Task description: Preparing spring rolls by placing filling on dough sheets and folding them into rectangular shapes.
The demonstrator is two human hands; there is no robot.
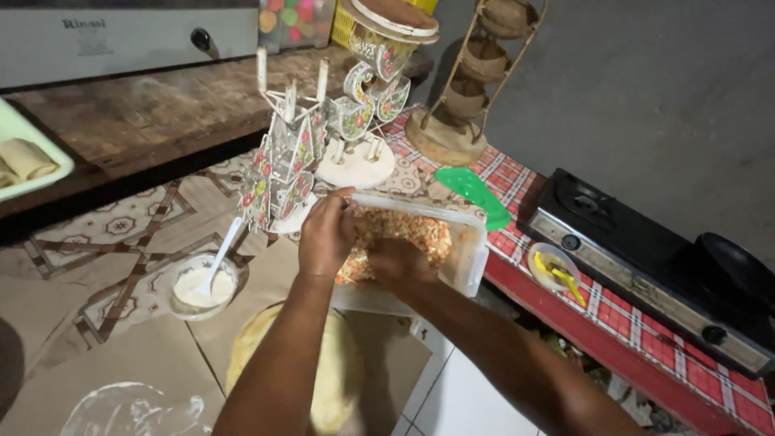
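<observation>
A clear plastic container tilted toward me holds chopped orange-and-white vegetable filling. My left hand grips the container's near-left rim with bent fingers. My right hand is inside the container, fingers closed over the filling. Below my arms a stack of thin pale yellow wrappers lies on brown paper.
A small bowl of white paste with a white spoon sits left. Decorated cup racks stand behind the container, a green lid beyond. A black stove with a pan, a small bowl, a tray of rolls.
</observation>
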